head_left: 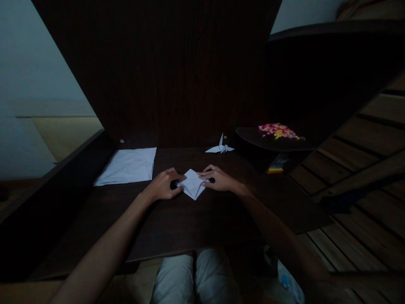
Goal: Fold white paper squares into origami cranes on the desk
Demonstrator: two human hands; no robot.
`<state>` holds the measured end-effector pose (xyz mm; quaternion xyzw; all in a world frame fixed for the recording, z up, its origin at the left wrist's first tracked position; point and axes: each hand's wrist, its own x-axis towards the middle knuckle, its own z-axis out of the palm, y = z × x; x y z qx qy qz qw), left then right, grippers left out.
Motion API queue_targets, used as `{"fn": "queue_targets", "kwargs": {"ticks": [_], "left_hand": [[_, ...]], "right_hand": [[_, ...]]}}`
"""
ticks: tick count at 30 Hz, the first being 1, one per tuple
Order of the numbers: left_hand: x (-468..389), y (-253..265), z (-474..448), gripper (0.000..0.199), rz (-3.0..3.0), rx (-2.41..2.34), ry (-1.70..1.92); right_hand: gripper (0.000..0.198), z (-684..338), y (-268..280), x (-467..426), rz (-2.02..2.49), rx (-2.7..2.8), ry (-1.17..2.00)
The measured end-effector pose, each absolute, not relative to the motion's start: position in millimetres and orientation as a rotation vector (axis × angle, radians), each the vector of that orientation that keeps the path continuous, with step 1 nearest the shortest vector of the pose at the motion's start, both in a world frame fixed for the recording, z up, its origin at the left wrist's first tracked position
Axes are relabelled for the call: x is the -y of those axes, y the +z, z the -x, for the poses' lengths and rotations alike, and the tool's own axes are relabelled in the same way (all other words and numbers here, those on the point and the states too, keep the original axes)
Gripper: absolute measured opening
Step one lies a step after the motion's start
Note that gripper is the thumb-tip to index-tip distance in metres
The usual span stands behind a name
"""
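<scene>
A diamond-shaped piece of folded white paper lies on the dark desk, one corner pointing toward me and creases showing on its face. My left hand has its left corner between thumb and fingers. At the opposite corner, my right hand grips the paper the same way, with the fingertips on the upper right edge and the thumb lower down. Behind the right hand stands a white origami crane with a pointed wing or tail raised. To the left, creased white paper sheets lie in a stack.
A low corner shelf at the right bears a pile of small pink, red and yellow pieces. Under it is a yellow-edged item. The desk's tall back panel and left side board bound the desk top.
</scene>
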<state>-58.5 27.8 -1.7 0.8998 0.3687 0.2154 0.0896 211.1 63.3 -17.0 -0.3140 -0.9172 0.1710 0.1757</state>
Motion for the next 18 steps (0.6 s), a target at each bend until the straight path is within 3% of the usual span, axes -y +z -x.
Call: {"fn": "queue_targets", "kwargs": {"ticks": [11, 18], "left_hand": [[-22.5, 2.9, 54.2, 0.050, -2.683, -1.133, 0.594], [-25.2, -7.7, 48.1, 0.042, -2.651, -1.257, 0.611]], "right_hand": [[0.027, -209.3, -14.2, -61.2, 0.913, 2.573, 0.494], [0.028, -206.5, -12.8, -60.3, 0.944, 2.524, 0.501]]}}
